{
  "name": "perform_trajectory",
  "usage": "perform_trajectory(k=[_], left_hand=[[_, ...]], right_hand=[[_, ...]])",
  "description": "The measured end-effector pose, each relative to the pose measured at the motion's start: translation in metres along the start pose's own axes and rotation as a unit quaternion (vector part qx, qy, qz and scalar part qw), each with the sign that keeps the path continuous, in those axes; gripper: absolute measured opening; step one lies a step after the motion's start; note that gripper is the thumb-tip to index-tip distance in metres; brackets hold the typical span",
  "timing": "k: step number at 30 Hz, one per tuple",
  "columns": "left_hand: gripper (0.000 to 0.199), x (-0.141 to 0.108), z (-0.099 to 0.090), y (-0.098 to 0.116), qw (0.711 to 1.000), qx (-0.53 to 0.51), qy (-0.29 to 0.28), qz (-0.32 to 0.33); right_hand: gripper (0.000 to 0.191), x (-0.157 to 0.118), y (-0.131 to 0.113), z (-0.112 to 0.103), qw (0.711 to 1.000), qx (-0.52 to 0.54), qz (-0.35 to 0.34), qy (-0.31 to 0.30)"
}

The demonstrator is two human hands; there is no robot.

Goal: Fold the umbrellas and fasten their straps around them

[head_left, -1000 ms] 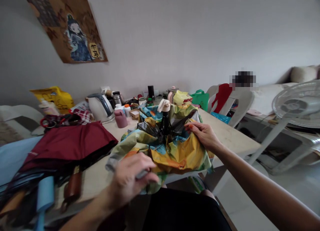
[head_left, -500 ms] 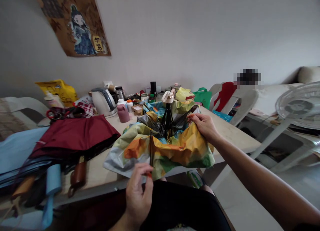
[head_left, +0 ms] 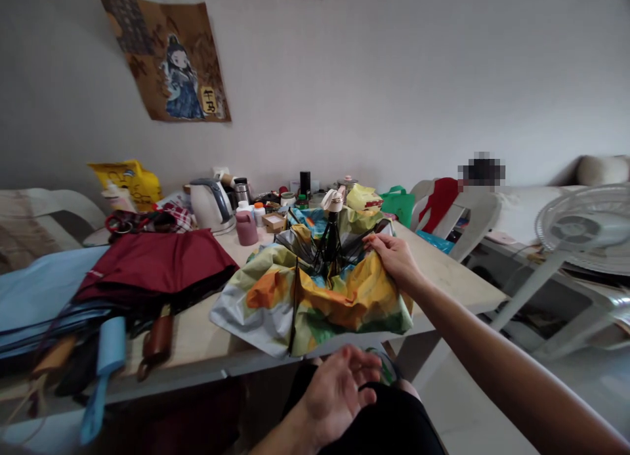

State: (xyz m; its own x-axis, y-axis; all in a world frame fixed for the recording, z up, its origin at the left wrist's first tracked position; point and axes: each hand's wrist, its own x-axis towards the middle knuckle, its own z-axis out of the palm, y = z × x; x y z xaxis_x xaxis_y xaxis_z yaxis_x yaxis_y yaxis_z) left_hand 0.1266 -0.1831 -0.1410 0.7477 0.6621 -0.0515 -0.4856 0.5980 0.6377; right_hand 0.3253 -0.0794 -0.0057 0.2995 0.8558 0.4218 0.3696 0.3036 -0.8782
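Note:
A partly folded umbrella (head_left: 357, 294) with green, yellow, orange and blue cloth lies at the table's front edge, its black shaft and ribs in the middle and its pale handle (head_left: 333, 201) pointing up. At the right side of the cloth, my right hand (head_left: 391, 258) pinches its edge between thumb and fingers. My left hand (head_left: 339, 392) hovers above my lap, below the near edge of the cloth, palm turned up and fingers apart, holding nothing.
Left on the table (head_left: 457, 278) lie a dark red umbrella (head_left: 162, 264) and a light blue umbrella (head_left: 44, 284). Behind stand a kettle (head_left: 209, 205), a pink cup (head_left: 245, 228) and several small containers. A fan (head_left: 575, 232) stands right; a person sits beyond the chairs.
My left hand has left the near edge of the cloth, moved right and down, and opened. My right hand still pinches the cloth, slightly further left. The view has shifted a little.

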Motion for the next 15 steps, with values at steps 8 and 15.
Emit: perform_trajectory(k=[8,15], left_hand=[[0.034,-0.021,-0.016,0.021,0.532,0.660,0.266,0.458],[0.019,-0.030,-0.055,0.037,0.339,0.773,0.255,0.472]], right_hand=[[0.038,-0.005,-0.001,0.000,1.000,0.012,0.014,0.001],[0.040,0.001,0.004,0.000,1.000,0.008,0.013,0.013]])
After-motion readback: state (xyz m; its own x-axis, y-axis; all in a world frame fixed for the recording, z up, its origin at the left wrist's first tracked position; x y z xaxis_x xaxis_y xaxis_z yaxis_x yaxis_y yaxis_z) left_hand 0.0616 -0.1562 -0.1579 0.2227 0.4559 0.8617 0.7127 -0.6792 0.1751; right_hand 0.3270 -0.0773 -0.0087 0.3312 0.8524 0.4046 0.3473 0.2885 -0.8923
